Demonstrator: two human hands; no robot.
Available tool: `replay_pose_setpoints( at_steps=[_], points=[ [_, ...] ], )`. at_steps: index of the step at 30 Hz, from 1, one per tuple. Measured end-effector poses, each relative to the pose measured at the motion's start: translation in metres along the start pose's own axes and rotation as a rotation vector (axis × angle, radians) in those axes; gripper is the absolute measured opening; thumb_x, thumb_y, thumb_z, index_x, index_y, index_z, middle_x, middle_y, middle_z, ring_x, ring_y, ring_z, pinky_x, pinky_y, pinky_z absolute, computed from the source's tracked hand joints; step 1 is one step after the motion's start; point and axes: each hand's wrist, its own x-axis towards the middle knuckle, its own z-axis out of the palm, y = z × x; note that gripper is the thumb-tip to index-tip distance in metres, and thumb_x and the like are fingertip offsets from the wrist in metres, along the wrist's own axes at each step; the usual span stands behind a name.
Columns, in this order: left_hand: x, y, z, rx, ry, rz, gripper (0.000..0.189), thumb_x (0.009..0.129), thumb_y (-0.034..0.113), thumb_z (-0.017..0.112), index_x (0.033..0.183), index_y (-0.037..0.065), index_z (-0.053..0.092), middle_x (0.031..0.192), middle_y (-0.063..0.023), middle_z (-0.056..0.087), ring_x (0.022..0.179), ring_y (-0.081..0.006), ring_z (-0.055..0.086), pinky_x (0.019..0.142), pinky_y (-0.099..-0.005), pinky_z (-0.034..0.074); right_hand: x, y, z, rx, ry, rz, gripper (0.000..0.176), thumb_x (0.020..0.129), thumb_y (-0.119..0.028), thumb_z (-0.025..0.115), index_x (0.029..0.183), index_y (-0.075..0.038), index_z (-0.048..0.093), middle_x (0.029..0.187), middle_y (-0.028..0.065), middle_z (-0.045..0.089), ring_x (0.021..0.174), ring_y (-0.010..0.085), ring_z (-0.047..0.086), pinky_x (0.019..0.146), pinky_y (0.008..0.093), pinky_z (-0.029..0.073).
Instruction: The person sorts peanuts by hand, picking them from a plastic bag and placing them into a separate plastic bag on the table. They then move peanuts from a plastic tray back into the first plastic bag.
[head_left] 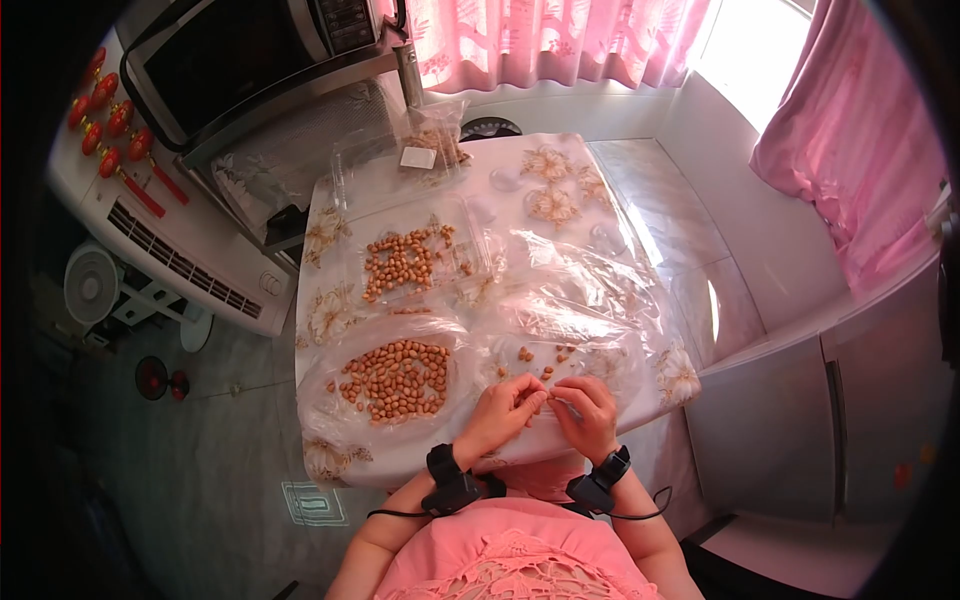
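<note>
My left hand (503, 414) and my right hand (586, 413) meet over the table's near side, fingertips pinched together. Whatever small thing lies between them is too small to make out. Just beyond my fingers, a few loose brown nuts (548, 373), which look like shelled peanuts, lie on a clear plastic sheet (610, 345). To the left of my left hand, a clear plastic bag (318, 395) lies spread under a large heap of the same nuts (400, 380). Farther back, a clear shallow tray (455, 215) carries another pile of nuts (398, 262).
A flowered cloth (480, 165) covers the table. At its back stands a clear bag with a white label (418, 158). A microwave (230, 65) on a rack stands back left, an air conditioner (180, 255) at left, and grey cabinets (770, 430) at right.
</note>
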Motion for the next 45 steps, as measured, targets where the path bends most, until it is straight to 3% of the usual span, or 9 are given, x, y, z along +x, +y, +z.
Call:
replay_pose_setpoints(
  at_steps=[16, 37, 45],
  points=[
    [0.000, 0.002, -0.002, 0.001, -0.022, -0.024, 0.016, 0.108, 0.020, 0.063, 0.111, 0.005, 0.066, 0.082, 0.0029, 0.064, 0.069, -0.0036, 0.060, 0.057, -0.0210, 0.048, 0.000, 0.000, -0.002, -0.010, -0.038, 0.011, 0.012, 0.084, -0.003, 0.080, 0.095, -0.004, 0.075, 0.097, 0.0093, 0.073, 0.087, 0.0291, 0.070, 0.077, 0.0399, 0.055],
    [0.002, -0.006, -0.001, -0.001, -0.005, -0.009, 0.020, 0.106, 0.021, 0.065, 0.116, 0.004, 0.070, 0.080, 0.0006, 0.068, 0.067, -0.0057, 0.063, 0.054, -0.0245, 0.050, -0.002, 0.002, 0.001, -0.008, -0.006, 0.005, 0.019, 0.081, 0.000, 0.081, 0.098, -0.007, 0.075, 0.098, 0.0082, 0.073, 0.087, 0.0285, 0.071, 0.076, 0.0392, 0.055],
    [0.001, -0.003, -0.003, -0.058, -0.038, -0.094, 0.017, 0.105, 0.016, 0.067, 0.117, 0.004, 0.065, 0.090, 0.0033, 0.067, 0.072, -0.0031, 0.061, 0.057, -0.0197, 0.048, -0.002, 0.002, 0.002, -0.026, -0.009, 0.005, 0.020, 0.080, 0.001, 0.080, 0.097, -0.007, 0.074, 0.098, 0.0079, 0.073, 0.086, 0.0285, 0.071, 0.076, 0.0394, 0.056]
  ],
)
